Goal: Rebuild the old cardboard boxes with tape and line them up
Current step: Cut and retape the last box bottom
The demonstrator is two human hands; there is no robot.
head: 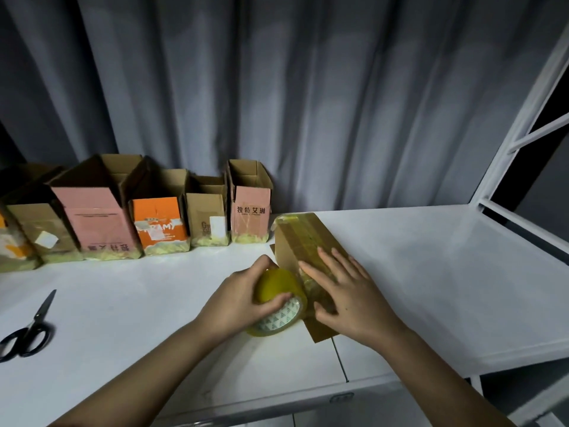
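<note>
A brown cardboard box (303, 238) lies on its side on the white table (431, 272), with yellowish tape running along its top face. My right hand (348, 291) presses flat on the taped face, fingers straight. My left hand (243, 298) grips a yellow tape roll (281, 303) held against the box's near end. Several rebuilt boxes stand in a row at the back left: a pink one with black characters (251, 211), a small brown one (207, 217), an orange one (158, 223) and a large pink one (95, 217).
Black scissors (29, 329) lie at the left near the table's front. A grey curtain (277, 87) hangs behind the table. A white metal frame (523, 149) rises at the right edge. More brown boxes (34, 229) stand at the far left.
</note>
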